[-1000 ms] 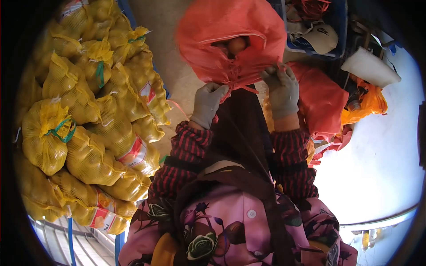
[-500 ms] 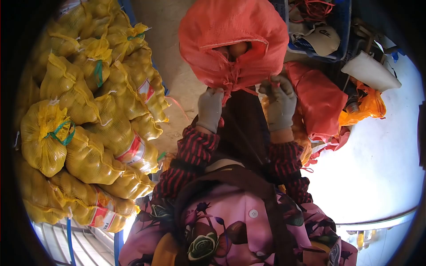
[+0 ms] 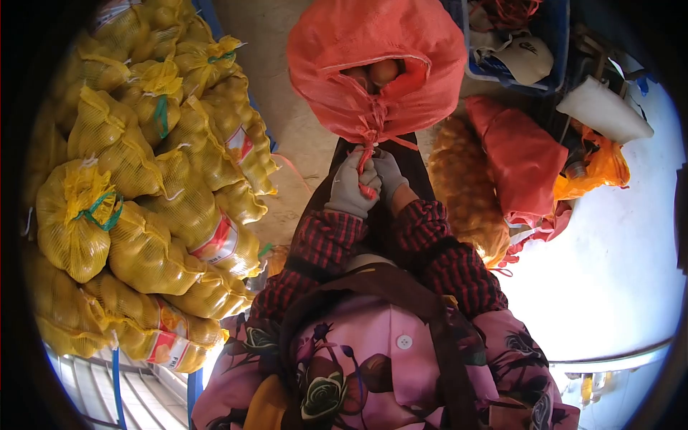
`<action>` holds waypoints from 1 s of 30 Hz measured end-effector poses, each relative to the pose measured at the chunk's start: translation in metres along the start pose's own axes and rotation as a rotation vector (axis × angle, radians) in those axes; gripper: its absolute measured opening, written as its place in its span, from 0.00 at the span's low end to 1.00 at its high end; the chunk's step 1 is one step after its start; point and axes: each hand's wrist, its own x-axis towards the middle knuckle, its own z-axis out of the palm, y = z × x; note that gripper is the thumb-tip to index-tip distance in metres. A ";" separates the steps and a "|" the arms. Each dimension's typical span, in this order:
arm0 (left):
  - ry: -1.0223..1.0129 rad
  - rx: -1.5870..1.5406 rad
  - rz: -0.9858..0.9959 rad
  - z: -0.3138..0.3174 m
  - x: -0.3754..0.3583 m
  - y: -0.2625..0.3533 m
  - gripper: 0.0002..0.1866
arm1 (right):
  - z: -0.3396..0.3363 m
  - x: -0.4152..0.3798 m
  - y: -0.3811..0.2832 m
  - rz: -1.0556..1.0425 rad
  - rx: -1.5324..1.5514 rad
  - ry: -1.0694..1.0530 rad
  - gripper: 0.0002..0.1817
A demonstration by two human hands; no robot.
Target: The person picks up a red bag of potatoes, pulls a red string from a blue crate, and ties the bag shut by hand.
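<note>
A large red sack (image 3: 315, 68) stands in front of me, its gathered, tied neck toward my body. Several round brown items (image 3: 383, 72) show through a gap in its top. My left hand (image 3: 354, 185), in a grey glove, is closed around the sack's twisted red neck end, whose tip pokes out below the fingers. Right beside it, my right hand (image 3: 390, 174), gloved too, touches the left hand at the neck; its fingers are mostly hidden behind the left hand.
Yellow net sacks (image 3: 179, 204) are piled along the left. On the right are an orange net sack (image 3: 466, 190), folded red sacks (image 3: 519, 158) and an orange bag (image 3: 609, 170). A blue crate (image 3: 566, 54) holding a cap (image 3: 527, 59) is at the upper right.
My right hand has moved left and inward, from the sack's right side to beside my left hand. My left hand has shifted slightly right. The sack's top gap looks wider.
</note>
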 end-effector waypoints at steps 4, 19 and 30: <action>0.070 0.170 0.236 0.013 -0.005 -0.004 0.06 | -0.012 -0.012 -0.015 -0.111 -0.178 0.043 0.12; -0.123 0.698 0.310 0.014 -0.023 0.035 0.08 | 0.021 -0.085 -0.080 -0.462 -0.680 0.091 0.12; -0.249 0.859 0.403 0.014 -0.030 0.028 0.13 | 0.034 -0.064 -0.060 -0.891 -0.889 0.480 0.08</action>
